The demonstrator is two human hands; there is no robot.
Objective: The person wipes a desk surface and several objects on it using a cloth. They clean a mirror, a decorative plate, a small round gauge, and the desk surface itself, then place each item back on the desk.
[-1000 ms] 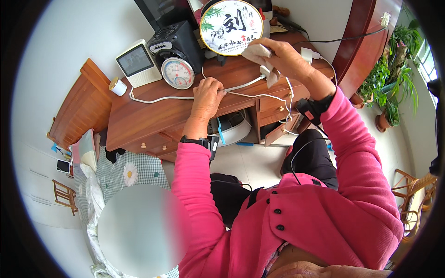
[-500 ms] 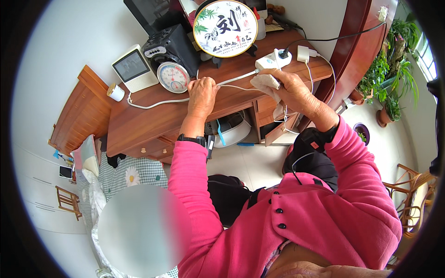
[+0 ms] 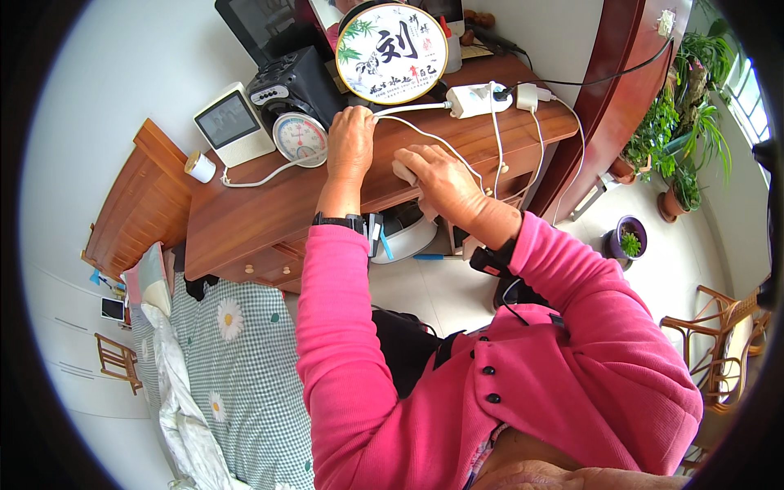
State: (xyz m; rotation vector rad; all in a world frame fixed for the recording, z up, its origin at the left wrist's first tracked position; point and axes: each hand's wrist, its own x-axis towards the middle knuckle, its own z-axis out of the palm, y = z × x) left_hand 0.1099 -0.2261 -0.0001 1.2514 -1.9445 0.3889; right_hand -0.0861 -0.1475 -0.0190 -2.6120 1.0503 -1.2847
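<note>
Off-white cloth (image 3: 403, 172) sits bunched under the right hand (image 3: 442, 181), which curls over it by the wooden cabinet (image 3: 265, 204)'s front edge; left hand (image 3: 350, 140) is wrapped around the white extension cord (image 3: 416, 108) (fingertips kinda hidden).

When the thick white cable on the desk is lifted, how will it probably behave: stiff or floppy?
The thick white cable will probably bend easily, since it curves across the desk. It may keep some stiffness, as it runs almost straight between left hand and power strip. Lifting it might drag that strip, because they are joined.
</note>
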